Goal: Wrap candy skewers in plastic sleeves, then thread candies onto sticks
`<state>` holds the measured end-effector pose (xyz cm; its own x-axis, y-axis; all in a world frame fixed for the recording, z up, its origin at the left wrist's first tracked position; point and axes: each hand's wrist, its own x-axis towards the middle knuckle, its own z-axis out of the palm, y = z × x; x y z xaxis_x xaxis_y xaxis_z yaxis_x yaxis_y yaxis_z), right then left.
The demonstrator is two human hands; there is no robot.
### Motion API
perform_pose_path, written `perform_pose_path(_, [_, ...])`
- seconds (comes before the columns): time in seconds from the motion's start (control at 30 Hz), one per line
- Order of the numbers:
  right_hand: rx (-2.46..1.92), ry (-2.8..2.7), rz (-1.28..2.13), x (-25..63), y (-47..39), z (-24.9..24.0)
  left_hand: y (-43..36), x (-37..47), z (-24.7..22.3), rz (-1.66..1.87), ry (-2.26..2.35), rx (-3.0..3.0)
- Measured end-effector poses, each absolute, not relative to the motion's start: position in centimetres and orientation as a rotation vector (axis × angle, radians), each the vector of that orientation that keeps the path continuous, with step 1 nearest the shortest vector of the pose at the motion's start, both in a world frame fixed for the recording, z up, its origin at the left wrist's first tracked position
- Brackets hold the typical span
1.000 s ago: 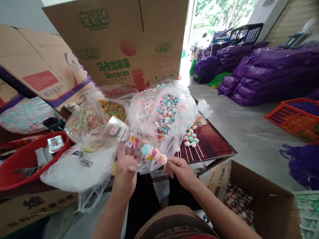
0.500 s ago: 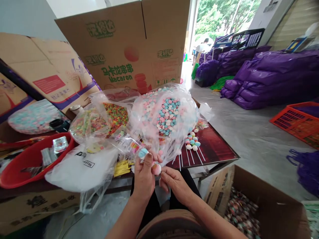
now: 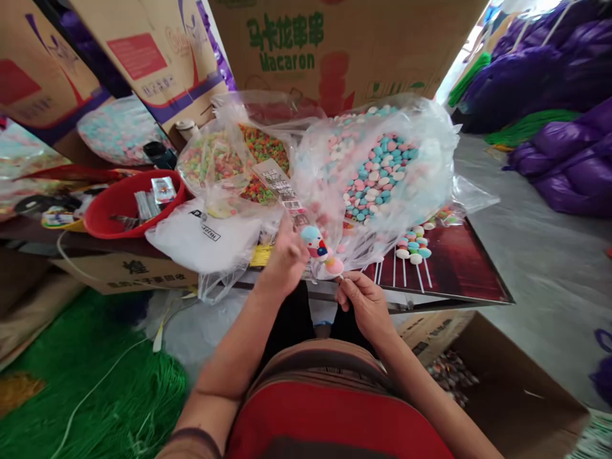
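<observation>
Pinched between the fingers of my right hand is the stick of a candy skewer, its pink and blue pieces pointing up and to the left. My left hand is beside the skewer's upper end, blurred, so its grip is unclear. A printed clear wrapper stands just above the left fingers. Behind both hands lies a big open plastic bag of pastel candies. Several finished-looking skewers rest on the dark red table to the right.
A red basin with small packets and a white plastic bag are on the left. Bags of colourful small candies stand behind. An open cardboard box is at lower right. Green strands lie at lower left.
The view has tilted down and turned left. My left hand has moved off the skewer's lower part, and a blue and red patterned piece now shows at the skewer's upper end.
</observation>
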<state>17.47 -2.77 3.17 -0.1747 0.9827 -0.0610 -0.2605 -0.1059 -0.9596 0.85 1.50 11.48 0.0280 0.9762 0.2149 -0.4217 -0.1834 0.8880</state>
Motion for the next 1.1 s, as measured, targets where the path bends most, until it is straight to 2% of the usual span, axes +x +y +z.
perform_pose_path(0.13, [-0.979,-1.103,1.582,17.2,-3.2,2.5,2.4,0.1,12.9,1.571,0.727,0.955])
perform_pose_path(0.33, [-1.040,-1.108,1.570,16.4,-3.6,3.2,1.0,3.8,10.4,1.689,0.768,0.772])
perform_pose_path(0.57, [-0.952,-1.125,1.636,16.7,-3.5,2.9,-0.4,2.5,9.6,1.567,0.720,0.823])
perform_pose_path(0.8, [-1.045,-1.288,1.521,18.2,-3.2,1.8,1.5,-0.3,12.3,1.660,0.749,0.856])
perform_pose_path(1.1, [-1.162,-1.243,1.158,17.6,-3.0,1.3,1.6,2.5,10.6,1.935,0.766,0.605])
